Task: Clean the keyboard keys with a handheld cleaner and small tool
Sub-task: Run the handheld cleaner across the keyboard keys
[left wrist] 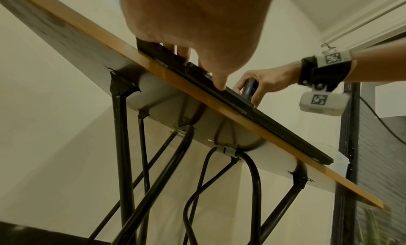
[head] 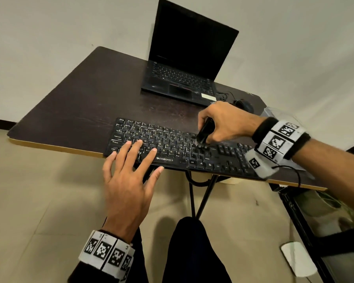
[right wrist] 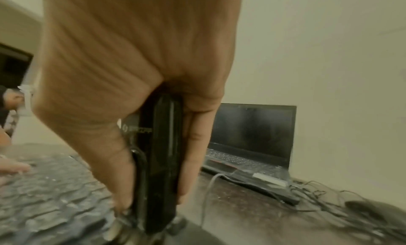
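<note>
A big dark table (head: pixel 74 99) holds everything. At the back sits an open laptop (head: pixel 184 58) with a black screen, and a mouse (head: pixel 243 104) with tangled wires lies beside it. The long black keyboard (head: pixel 172 148) lies along the near edge of the table, and its front edge sticks out a little past the table.

The left hand (head: pixel 129 180) lies flat with straight, spread fingers on the left keys. It looks like it keeps the keyboard from sliding.

The right hand (head: pixel 223 123) is curled around a small black handheld cleaner (head: pixel 204 131). The cleaner stands almost upright, with its tip down on the keys near the right end of the letter part.

The cleaner looks hard, smooth and light, so it could slip; holding it around the middle seems best. The keyboard is stiff and light. Its keys could pop off, so a soft push looks safest.
</note>
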A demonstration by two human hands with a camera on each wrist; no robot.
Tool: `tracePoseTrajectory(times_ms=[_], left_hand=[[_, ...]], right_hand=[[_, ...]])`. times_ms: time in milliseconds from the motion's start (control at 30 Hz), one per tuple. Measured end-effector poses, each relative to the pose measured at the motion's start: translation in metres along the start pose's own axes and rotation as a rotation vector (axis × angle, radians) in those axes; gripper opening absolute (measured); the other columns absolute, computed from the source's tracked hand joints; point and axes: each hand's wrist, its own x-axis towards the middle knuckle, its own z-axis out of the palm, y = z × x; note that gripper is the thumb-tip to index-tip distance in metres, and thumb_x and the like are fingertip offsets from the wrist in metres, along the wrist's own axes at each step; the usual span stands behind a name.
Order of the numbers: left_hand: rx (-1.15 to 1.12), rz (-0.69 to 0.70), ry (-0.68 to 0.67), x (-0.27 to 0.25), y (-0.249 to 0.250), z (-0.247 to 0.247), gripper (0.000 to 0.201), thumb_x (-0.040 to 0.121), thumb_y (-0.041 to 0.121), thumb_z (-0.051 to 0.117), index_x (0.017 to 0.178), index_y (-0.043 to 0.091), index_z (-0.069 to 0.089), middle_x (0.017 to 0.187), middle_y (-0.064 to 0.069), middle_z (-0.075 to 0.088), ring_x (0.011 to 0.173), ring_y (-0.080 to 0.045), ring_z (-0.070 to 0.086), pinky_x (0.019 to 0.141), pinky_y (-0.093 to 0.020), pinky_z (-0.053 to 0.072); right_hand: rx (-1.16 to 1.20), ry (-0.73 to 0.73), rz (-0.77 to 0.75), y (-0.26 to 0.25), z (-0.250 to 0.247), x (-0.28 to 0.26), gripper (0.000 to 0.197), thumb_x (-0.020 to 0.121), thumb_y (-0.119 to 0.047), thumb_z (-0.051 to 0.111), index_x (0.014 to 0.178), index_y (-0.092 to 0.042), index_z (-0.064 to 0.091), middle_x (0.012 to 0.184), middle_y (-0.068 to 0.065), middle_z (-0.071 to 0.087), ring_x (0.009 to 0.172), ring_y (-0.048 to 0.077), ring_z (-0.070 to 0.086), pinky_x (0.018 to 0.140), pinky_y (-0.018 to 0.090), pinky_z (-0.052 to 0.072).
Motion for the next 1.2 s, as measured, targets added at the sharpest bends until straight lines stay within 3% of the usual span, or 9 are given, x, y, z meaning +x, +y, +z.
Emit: tracePoseTrajectory(times_ms=[67, 200, 333, 467, 633, 767, 900, 1033, 1200], left_hand=[[-0.006, -0.006, 0.001, 0.0, -0.001, -0.001, 0.043, 0.102, 0.049, 0.058, 0.139, 0.029, 0.067, 0.157, -0.002, 0.052, 0.15, -0.024, 0.043, 0.124, -0.048, 0.026], [-0.021, -0.01, 0.001, 0.0, 0.0, 0.0, 0.043, 0.103, 0.049, 0.057, 0.14, 0.029, 0.067, 0.158, -0.002, 0.052, 0.151, -0.024, 0.042, 0.123, -0.051, 0.027], [-0.029, -0.007, 0.001, -0.001, -0.001, -0.001, 0.044, 0.103, 0.049, 0.057, 0.14, 0.028, 0.067, 0.157, -0.002, 0.052, 0.151, -0.024, 0.042, 0.124, -0.05, 0.026], [-0.028, -0.011, -0.003, 0.0, 0.0, 0.0, 0.044, 0.103, 0.049, 0.057, 0.139, 0.028, 0.067, 0.157, -0.003, 0.052, 0.151, -0.025, 0.042, 0.123, -0.052, 0.028], [-0.034, -0.008, -0.009, -0.001, -0.001, -0.001, 0.044, 0.103, 0.049, 0.056, 0.14, 0.028, 0.066, 0.157, -0.003, 0.052, 0.151, -0.024, 0.041, 0.124, -0.051, 0.026], [-0.03, -0.014, 0.001, 0.0, -0.001, 0.001, 0.043, 0.102, 0.049, 0.058, 0.138, 0.028, 0.068, 0.156, -0.003, 0.053, 0.15, -0.024, 0.043, 0.123, -0.051, 0.028], [-0.032, -0.004, 0.0, 0.0, -0.001, -0.001, 0.043, 0.103, 0.049, 0.057, 0.139, 0.028, 0.067, 0.157, -0.003, 0.053, 0.151, -0.024, 0.042, 0.123, -0.051, 0.027], [-0.032, -0.013, -0.002, 0.0, -0.001, 0.0, 0.044, 0.102, 0.05, 0.058, 0.139, 0.028, 0.068, 0.156, -0.004, 0.054, 0.15, -0.025, 0.044, 0.123, -0.051, 0.028], [-0.03, -0.004, -0.006, -0.001, -0.001, -0.001, 0.044, 0.102, 0.049, 0.057, 0.139, 0.028, 0.067, 0.156, -0.004, 0.053, 0.15, -0.025, 0.043, 0.123, -0.051, 0.027]], right_hand=[[0.013, 0.029, 0.017, 0.003, -0.002, 0.003, 0.026, 0.077, -0.016, 0.09, 0.097, -0.021, 0.074, 0.091, -0.01, 0.074, 0.084, 0.007, 0.072, 0.085, 0.038, 0.064], [0.079, -0.052, -0.071, -0.013, 0.008, 0.0, 0.028, 0.079, -0.016, 0.092, 0.099, -0.025, 0.073, 0.09, -0.01, 0.075, 0.077, -0.001, 0.071, 0.072, 0.018, 0.06], [0.006, 0.06, 0.035, -0.002, -0.004, 0.008, 0.026, 0.077, -0.014, 0.089, 0.097, -0.021, 0.074, 0.092, -0.007, 0.075, 0.086, 0.012, 0.073, 0.082, 0.035, 0.062], [0.082, -0.053, -0.054, -0.016, 0.004, 0.003, 0.029, 0.078, -0.019, 0.093, 0.098, -0.026, 0.074, 0.089, -0.011, 0.075, 0.077, 0.0, 0.071, 0.073, 0.02, 0.059], [0.002, 0.04, 0.041, -0.005, -0.004, 0.014, 0.028, 0.076, -0.017, 0.091, 0.097, -0.022, 0.074, 0.091, -0.008, 0.075, 0.087, 0.013, 0.073, 0.081, 0.035, 0.062], [0.055, -0.057, -0.063, -0.017, 0.007, 0.007, 0.03, 0.077, -0.02, 0.093, 0.098, -0.028, 0.073, 0.089, -0.012, 0.074, 0.076, -0.003, 0.069, 0.074, 0.02, 0.058], [0.014, 0.032, 0.021, -0.005, -0.002, 0.012, 0.027, 0.076, -0.016, 0.091, 0.098, -0.021, 0.075, 0.092, -0.008, 0.075, 0.086, 0.008, 0.071, 0.085, 0.039, 0.063], [0.031, -0.04, -0.061, -0.013, 0.008, 0.008, 0.029, 0.077, -0.019, 0.092, 0.098, -0.026, 0.073, 0.086, -0.014, 0.072, 0.075, -0.008, 0.067, 0.071, 0.018, 0.055], [0.04, 0.034, 0.059, -0.001, -0.003, 0.013, 0.028, 0.075, -0.017, 0.093, 0.095, -0.024, 0.075, 0.09, -0.01, 0.075, 0.089, 0.011, 0.073, 0.08, 0.03, 0.06]])
